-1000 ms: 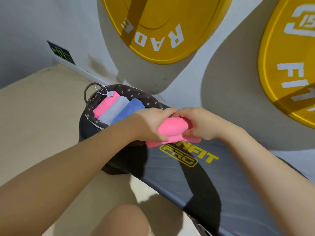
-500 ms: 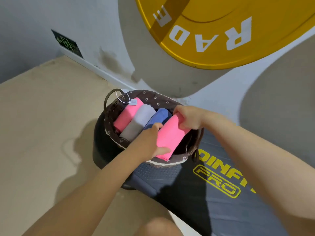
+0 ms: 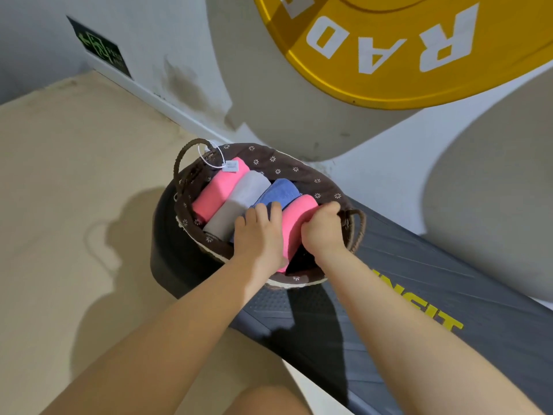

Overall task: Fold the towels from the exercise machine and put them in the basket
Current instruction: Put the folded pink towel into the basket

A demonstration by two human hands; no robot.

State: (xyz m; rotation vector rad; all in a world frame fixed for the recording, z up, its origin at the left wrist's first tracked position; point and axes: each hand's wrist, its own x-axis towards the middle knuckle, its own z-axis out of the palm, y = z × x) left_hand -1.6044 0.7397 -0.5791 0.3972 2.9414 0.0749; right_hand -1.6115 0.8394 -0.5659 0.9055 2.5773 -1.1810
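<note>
A brown basket (image 3: 278,164) with a flowered lining stands on the end of a dark bench. Inside lie rolled towels side by side: a pink towel (image 3: 220,190) at the left, a grey towel (image 3: 239,202), a blue towel (image 3: 279,191) and a second pink towel (image 3: 294,226) at the right. My left hand (image 3: 258,235) lies on the left side of that right-hand pink towel, with its fingers over the blue one. My right hand (image 3: 321,229) grips its right side, fingers curled into the cloth, down inside the basket.
The grey bench (image 3: 434,295) with yellow lettering runs to the lower right. A big yellow weight plate (image 3: 404,46) hangs overhead by the grey wall. Beige floor (image 3: 74,205) spreads to the left. My knee (image 3: 263,399) shows at the bottom edge.
Both hands carried the rolled pink towel from the bench over to the basket and lowered it in beside the blue towel. The view has swung left toward the basket.
</note>
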